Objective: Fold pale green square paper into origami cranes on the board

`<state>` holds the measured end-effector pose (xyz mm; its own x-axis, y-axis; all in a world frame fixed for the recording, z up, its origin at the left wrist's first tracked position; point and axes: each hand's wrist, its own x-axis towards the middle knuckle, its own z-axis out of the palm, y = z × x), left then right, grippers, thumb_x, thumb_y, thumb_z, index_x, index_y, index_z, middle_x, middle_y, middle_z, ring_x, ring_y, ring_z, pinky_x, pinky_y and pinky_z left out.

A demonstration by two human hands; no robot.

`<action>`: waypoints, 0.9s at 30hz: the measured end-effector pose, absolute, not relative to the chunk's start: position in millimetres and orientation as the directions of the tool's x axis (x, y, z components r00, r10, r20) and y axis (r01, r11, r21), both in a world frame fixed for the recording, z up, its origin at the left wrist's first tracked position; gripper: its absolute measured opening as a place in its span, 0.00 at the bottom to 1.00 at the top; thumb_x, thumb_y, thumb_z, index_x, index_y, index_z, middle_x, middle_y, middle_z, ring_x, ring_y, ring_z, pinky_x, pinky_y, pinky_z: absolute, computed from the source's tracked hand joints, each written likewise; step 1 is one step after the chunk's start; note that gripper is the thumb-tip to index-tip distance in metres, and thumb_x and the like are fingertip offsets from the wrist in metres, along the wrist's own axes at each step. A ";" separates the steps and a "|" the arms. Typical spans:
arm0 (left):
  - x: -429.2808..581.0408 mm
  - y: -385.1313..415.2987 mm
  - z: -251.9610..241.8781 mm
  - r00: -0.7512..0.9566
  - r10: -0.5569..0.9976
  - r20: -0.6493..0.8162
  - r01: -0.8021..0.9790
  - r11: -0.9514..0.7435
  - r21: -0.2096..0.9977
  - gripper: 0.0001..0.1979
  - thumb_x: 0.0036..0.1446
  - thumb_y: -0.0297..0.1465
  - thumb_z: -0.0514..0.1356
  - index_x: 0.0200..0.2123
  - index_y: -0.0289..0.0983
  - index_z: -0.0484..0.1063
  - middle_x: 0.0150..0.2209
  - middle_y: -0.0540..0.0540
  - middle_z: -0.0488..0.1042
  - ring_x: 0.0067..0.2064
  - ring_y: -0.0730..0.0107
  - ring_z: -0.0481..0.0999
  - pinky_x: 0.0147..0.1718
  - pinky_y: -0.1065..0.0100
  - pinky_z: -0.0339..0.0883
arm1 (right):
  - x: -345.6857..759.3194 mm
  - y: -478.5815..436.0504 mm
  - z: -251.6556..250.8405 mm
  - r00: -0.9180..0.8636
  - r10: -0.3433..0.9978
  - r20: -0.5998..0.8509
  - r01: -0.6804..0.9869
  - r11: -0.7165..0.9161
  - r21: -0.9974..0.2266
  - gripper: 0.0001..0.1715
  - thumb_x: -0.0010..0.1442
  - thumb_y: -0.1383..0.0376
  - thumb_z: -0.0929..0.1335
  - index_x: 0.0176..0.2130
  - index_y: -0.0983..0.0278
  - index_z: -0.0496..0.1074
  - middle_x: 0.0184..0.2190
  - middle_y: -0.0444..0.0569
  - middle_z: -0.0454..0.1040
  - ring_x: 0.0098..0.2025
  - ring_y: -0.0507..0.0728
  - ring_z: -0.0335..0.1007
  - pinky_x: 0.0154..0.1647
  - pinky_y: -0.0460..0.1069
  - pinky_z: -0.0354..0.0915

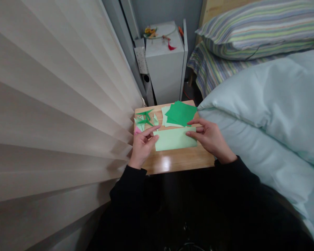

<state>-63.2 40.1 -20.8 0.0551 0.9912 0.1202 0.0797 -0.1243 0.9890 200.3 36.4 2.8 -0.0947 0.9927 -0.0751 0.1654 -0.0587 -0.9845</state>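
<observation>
A pale green sheet of paper (174, 140), a long rectangle, is held level just over the small wooden table (178, 162). My left hand (143, 145) pinches its left end between thumb and fingers. At the right end, my right hand (210, 136) grips the paper's upper corner, thumb on top. Behind the sheet lies a fanned stack of dark green paper (182, 113), with light green paper (165, 118) partly under it. Folded green paper figures (145, 118) sit at the table's left, beyond my left hand.
A pleated pale curtain (68, 104) hangs close along the left. To the right is a bed with a light blue quilt (272, 104) and a striped pillow (267, 28). Behind the table stands a white cabinet (164, 69) with small ornaments on top.
</observation>
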 end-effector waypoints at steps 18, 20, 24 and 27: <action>-69.3 43.8 -30.4 0.064 0.997 0.052 0.109 -0.059 0.992 0.17 0.53 0.37 0.71 0.46 0.40 0.85 0.30 0.49 0.71 0.31 0.72 0.64 0.31 0.70 0.61 | 198.4 37.3 1.1 -0.039 0.992 -0.124 0.138 -0.117 -0.983 0.22 0.52 0.53 0.77 0.42 0.64 0.77 0.15 0.36 0.65 0.20 0.49 0.53 0.23 0.47 0.49; -68.5 43.8 -28.9 0.058 0.997 0.049 0.104 -0.054 0.993 0.16 0.53 0.36 0.71 0.45 0.40 0.86 0.28 0.50 0.68 0.29 0.73 0.62 0.29 0.71 0.58 | 198.0 36.4 2.8 -0.050 0.995 -0.091 0.145 -0.083 -0.986 0.23 0.55 0.54 0.76 0.45 0.64 0.77 0.15 0.34 0.59 0.20 0.48 0.48 0.23 0.47 0.44; -66.1 43.0 -25.5 0.055 0.998 0.034 0.079 -0.038 0.996 0.15 0.53 0.36 0.71 0.44 0.40 0.86 0.26 0.52 0.64 0.28 0.74 0.59 0.27 0.71 0.55 | 197.5 35.9 4.1 -0.044 0.999 -0.026 0.168 -0.018 -0.986 0.25 0.57 0.54 0.75 0.51 0.64 0.79 0.16 0.33 0.52 0.21 0.48 0.43 0.24 0.48 0.42; -65.1 42.3 -24.6 0.052 0.998 0.030 0.053 -0.033 0.998 0.14 0.53 0.35 0.71 0.44 0.40 0.86 0.25 0.52 0.63 0.28 0.75 0.59 0.27 0.71 0.54 | 197.6 36.3 2.1 -0.027 1.000 0.006 0.199 0.011 -0.980 0.23 0.57 0.54 0.75 0.48 0.64 0.82 0.17 0.35 0.53 0.22 0.49 0.44 0.25 0.48 0.44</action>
